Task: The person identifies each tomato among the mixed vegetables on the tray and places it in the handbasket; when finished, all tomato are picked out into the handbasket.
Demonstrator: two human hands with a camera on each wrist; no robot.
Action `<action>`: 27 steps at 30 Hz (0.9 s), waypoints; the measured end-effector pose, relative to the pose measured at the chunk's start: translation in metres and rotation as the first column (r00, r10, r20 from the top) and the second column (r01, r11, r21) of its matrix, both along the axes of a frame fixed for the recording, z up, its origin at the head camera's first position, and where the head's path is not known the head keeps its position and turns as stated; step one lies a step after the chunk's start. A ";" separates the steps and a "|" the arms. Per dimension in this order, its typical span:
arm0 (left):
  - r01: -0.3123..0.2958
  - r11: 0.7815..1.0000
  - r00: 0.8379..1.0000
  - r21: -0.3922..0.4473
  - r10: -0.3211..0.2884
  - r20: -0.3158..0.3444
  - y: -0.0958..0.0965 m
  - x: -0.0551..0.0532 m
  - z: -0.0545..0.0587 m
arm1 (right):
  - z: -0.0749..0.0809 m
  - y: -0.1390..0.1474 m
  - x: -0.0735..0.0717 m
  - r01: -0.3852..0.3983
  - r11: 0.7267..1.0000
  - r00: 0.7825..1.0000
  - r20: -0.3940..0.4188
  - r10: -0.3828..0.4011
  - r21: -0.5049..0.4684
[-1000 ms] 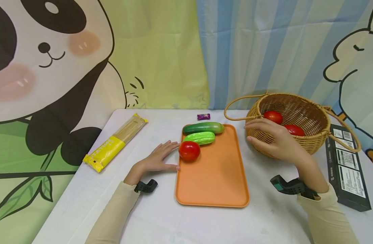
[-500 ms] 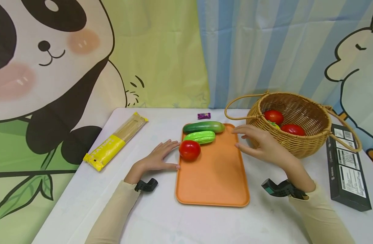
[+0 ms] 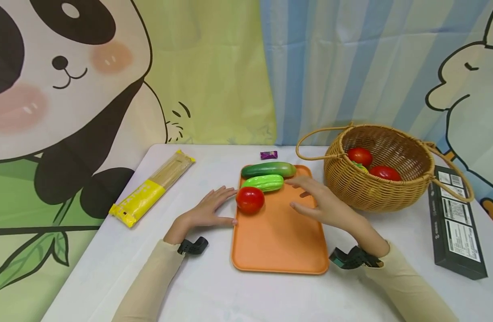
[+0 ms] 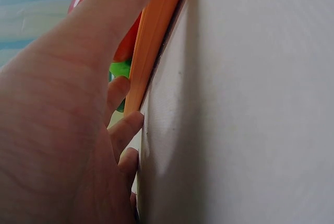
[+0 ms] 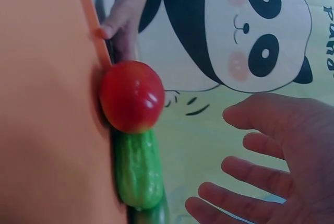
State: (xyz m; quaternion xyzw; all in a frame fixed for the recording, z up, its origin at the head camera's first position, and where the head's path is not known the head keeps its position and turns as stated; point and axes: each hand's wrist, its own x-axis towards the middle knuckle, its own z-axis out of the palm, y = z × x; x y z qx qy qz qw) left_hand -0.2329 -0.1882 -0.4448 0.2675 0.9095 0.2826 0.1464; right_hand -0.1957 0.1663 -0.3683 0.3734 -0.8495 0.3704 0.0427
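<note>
An orange tray (image 3: pixel 280 241) lies mid-table. Along its left side sit a red tomato (image 3: pixel 250 200), a light green ridged cucumber (image 3: pixel 264 183) and, at the back, a dark green smooth cucumber-like vegetable (image 3: pixel 268 169). My left hand (image 3: pixel 208 209) rests at the tray's left edge, thumb and fingertips by the rim, fingers spread. Over the tray's right part hovers my right hand (image 3: pixel 325 203), fingers apart and holding nothing; the right wrist view shows the tomato (image 5: pixel 132 96) a short way from its spread fingers (image 5: pixel 245 170).
A wicker basket (image 3: pixel 375 192) at the right holds red tomatoes (image 3: pixel 385 173) and something yellow-green. Beside it lies a black box (image 3: pixel 457 223) with white labels. A yellow pack of noodles (image 3: pixel 151 190) lies at the left, a small purple packet (image 3: pixel 269 154) behind the tray.
My right hand has moved left from the basket's front rim to above the tray, uncovering the basket's contents. The left hand and the vegetables on the tray have stayed put.
</note>
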 end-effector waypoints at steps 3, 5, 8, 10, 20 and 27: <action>-0.001 1.000 1.000 -0.006 0.001 -0.002 -0.001 0.000 -0.001 | -0.007 -0.006 -0.001 -0.004 1.000 0.999 0.033 0.004 -0.007; -0.001 1.000 1.000 -0.014 0.001 -0.002 -0.001 0.001 -0.001 | -0.011 -0.009 -0.001 -0.004 1.000 0.999 0.052 0.004 -0.007; 0.004 1.000 1.000 -0.012 -0.004 -0.005 -0.001 0.001 0.000 | -0.015 -0.013 -0.001 0.001 1.000 0.997 0.075 0.000 -0.005; 0.009 1.000 1.000 -0.009 -0.009 -0.010 0.000 0.000 0.001 | -0.017 -0.015 -0.001 0.003 1.000 0.996 0.089 -0.003 -0.003; 0.001 1.000 1.000 -0.022 -0.002 -0.002 0.000 -0.001 0.003 | -0.023 -0.033 -0.006 -0.042 0.998 0.996 0.072 0.045 -0.048; -0.001 1.000 1.000 -0.016 0.001 -0.001 0.000 -0.002 0.000 | -0.027 -0.050 -0.013 -0.066 0.996 0.992 0.105 0.071 -0.054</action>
